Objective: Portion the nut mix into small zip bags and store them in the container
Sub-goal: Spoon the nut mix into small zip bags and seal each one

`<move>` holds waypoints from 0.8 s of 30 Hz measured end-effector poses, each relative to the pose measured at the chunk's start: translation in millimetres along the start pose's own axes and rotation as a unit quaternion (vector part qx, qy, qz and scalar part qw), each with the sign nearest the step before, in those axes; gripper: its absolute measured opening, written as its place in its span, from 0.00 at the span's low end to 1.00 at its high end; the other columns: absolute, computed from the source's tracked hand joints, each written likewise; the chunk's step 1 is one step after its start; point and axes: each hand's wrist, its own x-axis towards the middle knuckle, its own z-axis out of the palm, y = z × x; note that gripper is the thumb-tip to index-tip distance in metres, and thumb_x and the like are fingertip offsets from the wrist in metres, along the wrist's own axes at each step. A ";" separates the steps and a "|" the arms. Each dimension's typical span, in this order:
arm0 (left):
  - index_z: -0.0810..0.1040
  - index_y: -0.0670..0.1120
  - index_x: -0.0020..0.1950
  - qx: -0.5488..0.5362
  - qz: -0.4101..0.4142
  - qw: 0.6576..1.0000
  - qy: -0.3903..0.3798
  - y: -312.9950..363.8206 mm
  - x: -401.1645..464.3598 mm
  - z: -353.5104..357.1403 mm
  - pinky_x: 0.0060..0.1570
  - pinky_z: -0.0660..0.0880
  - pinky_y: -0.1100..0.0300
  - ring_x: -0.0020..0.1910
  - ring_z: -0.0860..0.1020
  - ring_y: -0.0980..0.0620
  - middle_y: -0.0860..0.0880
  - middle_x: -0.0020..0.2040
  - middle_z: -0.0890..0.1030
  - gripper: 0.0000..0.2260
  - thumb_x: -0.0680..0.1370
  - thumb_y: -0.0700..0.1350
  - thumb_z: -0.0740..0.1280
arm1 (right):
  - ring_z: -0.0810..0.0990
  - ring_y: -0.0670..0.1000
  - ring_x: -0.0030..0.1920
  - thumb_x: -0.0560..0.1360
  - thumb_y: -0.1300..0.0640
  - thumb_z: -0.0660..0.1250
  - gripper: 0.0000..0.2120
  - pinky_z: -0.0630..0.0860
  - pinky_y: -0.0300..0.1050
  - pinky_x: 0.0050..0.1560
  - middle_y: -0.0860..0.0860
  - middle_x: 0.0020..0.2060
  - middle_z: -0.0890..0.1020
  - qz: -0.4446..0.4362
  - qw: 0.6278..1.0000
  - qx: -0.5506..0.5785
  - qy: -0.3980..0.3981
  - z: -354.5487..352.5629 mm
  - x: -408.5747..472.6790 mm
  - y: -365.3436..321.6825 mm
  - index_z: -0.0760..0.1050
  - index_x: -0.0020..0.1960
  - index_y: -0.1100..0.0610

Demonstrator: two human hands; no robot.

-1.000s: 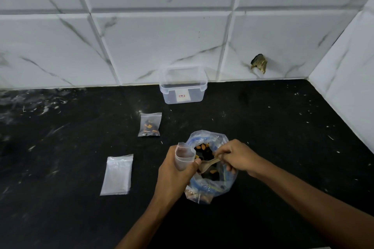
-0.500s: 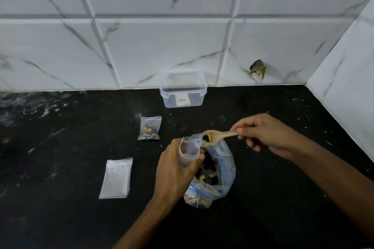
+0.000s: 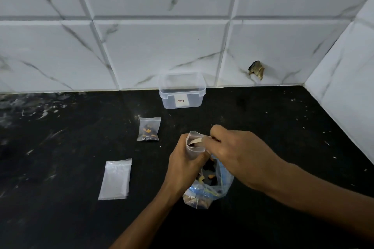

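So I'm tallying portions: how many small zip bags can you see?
3: one filled small bag on the counter, an empty one lying flat nearer, one held open in the left hand. The empty one may be a stack.

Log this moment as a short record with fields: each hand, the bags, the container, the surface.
left hand: grips a small open zip bag
right hand: holds a wooden spoon, its tip inside that bag's mouth
big bag of nut mix: open, under both hands
filled small bag: flat on the counter
empty small bags: left of the hands
container: lidless, against the tiled wall
surface: black counter
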 end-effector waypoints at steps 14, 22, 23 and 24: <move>0.76 0.56 0.55 0.035 -0.020 0.998 0.048 -22.7 -10.6 -23.1 0.47 0.78 0.61 0.49 0.81 0.59 0.55 0.50 0.82 0.12 0.75 0.51 0.74 | 0.77 0.44 0.45 0.79 0.60 0.62 0.12 0.74 0.37 0.45 0.49 0.52 0.77 0.180 0.970 0.159 -0.040 100.4 6.0 42.6 0.77 0.59 0.50; 0.76 0.58 0.54 0.016 -0.034 0.998 0.041 -24.0 -14.0 -21.1 0.44 0.77 0.66 0.48 0.82 0.59 0.55 0.49 0.82 0.11 0.75 0.50 0.73 | 0.80 0.50 0.50 0.78 0.55 0.64 0.15 0.78 0.44 0.49 0.51 0.58 0.73 0.143 0.983 0.109 -0.023 138.8 23.7 31.8 0.73 0.64 0.52; 0.76 0.57 0.55 0.014 -0.035 0.998 0.041 -23.7 -13.9 -20.4 0.43 0.77 0.66 0.48 0.82 0.59 0.55 0.49 0.82 0.11 0.75 0.51 0.73 | 0.80 0.50 0.51 0.78 0.55 0.64 0.15 0.78 0.44 0.50 0.50 0.57 0.74 0.149 0.980 0.126 -0.020 140.1 23.4 32.0 0.74 0.64 0.51; 0.76 0.57 0.55 0.011 -0.036 0.998 0.040 -23.6 -13.5 -19.6 0.43 0.76 0.67 0.48 0.82 0.60 0.55 0.49 0.83 0.12 0.74 0.52 0.73 | 0.80 0.50 0.51 0.78 0.55 0.64 0.14 0.78 0.44 0.51 0.49 0.56 0.74 0.156 0.977 0.144 -0.017 141.1 22.5 33.2 0.74 0.63 0.50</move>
